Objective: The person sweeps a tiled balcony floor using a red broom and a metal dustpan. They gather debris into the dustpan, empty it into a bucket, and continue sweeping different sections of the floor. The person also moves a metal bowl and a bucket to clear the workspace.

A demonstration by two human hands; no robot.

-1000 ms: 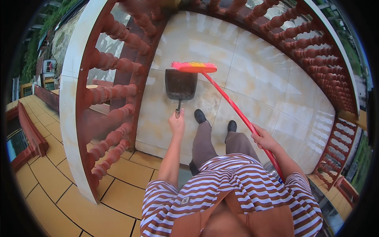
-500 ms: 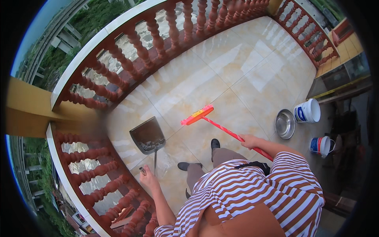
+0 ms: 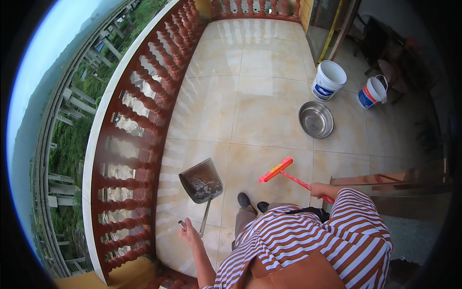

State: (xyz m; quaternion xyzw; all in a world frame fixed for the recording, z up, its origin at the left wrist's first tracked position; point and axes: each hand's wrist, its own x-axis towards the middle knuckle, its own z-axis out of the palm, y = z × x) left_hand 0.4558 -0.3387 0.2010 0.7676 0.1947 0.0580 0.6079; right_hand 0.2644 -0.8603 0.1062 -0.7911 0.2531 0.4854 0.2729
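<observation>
My left hand (image 3: 191, 236) is closed around the handle of a long-handled dustpan, whose metal end pokes out past my fingers. The dark pan (image 3: 202, 180) hangs tilted at the left of my feet, with wet, whitish residue inside. Whether its lip touches the floor I cannot tell. At the right, my right hand (image 3: 317, 190) grips the red striped handle of a push broom near my waist. The broom's orange head (image 3: 276, 169) with pink bristles is held out in front of my shoes; any gap to the floor is unclear.
A steel basin (image 3: 315, 120) stands on the shiny tiles (image 3: 269, 115) ahead to the right. Beyond it are a white bucket (image 3: 329, 80) and a smaller bucket (image 3: 373, 92). A red baluster railing (image 3: 127, 180) runs along the left; an open door (image 3: 332, 33) stands at the far right.
The view has swung to the right, so the basin and buckets now lie ahead. Both hands keep their holds on the dustpan and the broom.
</observation>
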